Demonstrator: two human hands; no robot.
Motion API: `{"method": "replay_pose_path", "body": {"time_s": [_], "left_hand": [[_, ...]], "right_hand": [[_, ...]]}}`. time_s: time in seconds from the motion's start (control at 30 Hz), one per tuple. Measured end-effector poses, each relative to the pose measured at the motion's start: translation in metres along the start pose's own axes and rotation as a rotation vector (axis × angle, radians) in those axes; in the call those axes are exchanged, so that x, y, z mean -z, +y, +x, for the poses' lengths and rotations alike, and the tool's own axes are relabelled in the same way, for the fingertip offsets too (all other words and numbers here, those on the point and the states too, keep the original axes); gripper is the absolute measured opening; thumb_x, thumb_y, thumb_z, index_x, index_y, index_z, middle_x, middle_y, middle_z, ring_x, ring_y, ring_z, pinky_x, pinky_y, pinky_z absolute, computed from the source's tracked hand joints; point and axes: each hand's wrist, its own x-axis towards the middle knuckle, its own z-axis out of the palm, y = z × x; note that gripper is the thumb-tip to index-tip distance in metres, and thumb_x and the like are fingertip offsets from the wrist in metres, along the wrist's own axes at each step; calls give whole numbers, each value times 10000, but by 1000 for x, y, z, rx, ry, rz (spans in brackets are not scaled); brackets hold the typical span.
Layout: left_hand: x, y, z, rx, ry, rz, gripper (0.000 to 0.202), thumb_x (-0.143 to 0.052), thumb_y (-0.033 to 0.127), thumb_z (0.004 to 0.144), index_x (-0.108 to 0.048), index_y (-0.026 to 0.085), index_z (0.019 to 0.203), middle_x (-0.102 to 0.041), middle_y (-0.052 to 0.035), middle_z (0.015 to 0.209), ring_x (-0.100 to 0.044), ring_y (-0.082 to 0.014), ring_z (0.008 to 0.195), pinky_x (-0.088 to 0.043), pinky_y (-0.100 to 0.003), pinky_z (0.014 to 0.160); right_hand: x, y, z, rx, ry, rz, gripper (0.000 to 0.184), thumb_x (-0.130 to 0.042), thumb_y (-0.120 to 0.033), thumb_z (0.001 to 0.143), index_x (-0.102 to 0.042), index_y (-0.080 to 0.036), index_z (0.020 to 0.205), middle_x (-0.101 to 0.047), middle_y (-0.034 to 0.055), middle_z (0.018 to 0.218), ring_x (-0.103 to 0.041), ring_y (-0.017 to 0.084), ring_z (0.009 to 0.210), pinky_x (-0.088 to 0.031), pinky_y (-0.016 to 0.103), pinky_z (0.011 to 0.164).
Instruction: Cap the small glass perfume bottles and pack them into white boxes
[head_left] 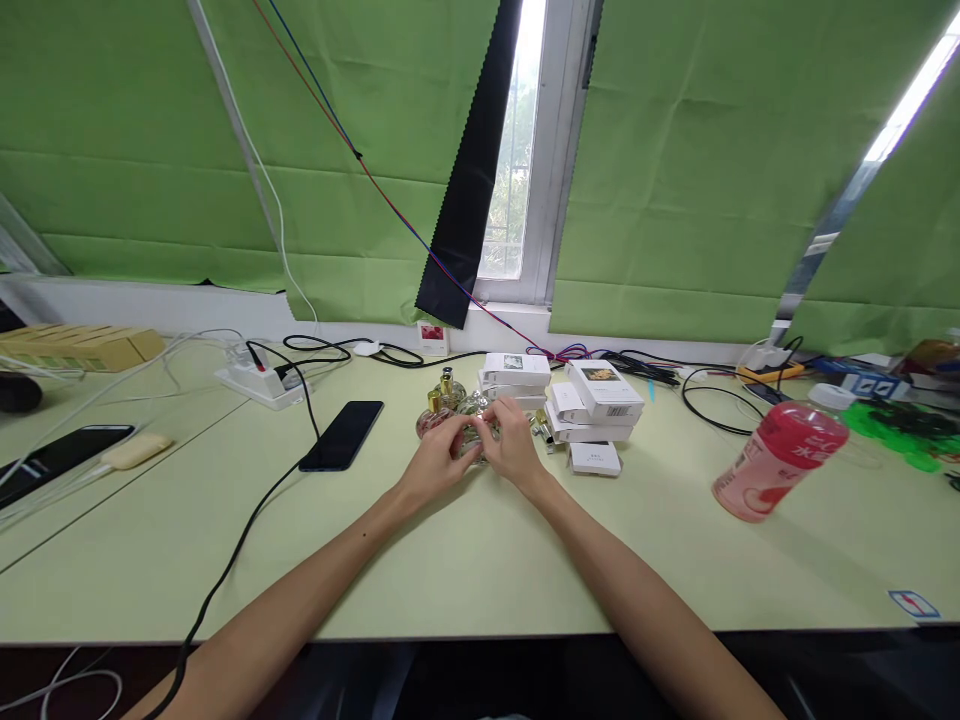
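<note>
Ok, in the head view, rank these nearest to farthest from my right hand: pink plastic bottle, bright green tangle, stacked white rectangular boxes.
1. Stacked white rectangular boxes: just right of your right hand.
2. Pink plastic bottle: farther right.
3. Bright green tangle: farthest right, beyond the bottle.

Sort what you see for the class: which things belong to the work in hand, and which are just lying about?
Likely in use:
- small bottles, at the hands
- white boxes, close by

Seemingly lying about:
- phones
- drink
- power strip
- yellow box

the head view looks forward, down across the table (465,570).
</note>
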Motion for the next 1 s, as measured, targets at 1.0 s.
{"method": "replay_pose_path", "body": {"time_s": [1.0], "left_hand": [[0, 0, 0, 1, -15, 7, 220, -614, 274, 905, -626, 153, 1089, -561, 25, 715, -479, -125, 600, -374, -250, 598]], "right_hand": [[1, 0, -10, 5, 4, 70, 149, -535, -233, 996, -677, -198, 971, -640, 88, 964, -586, 240, 956, -495, 370, 866]]}}
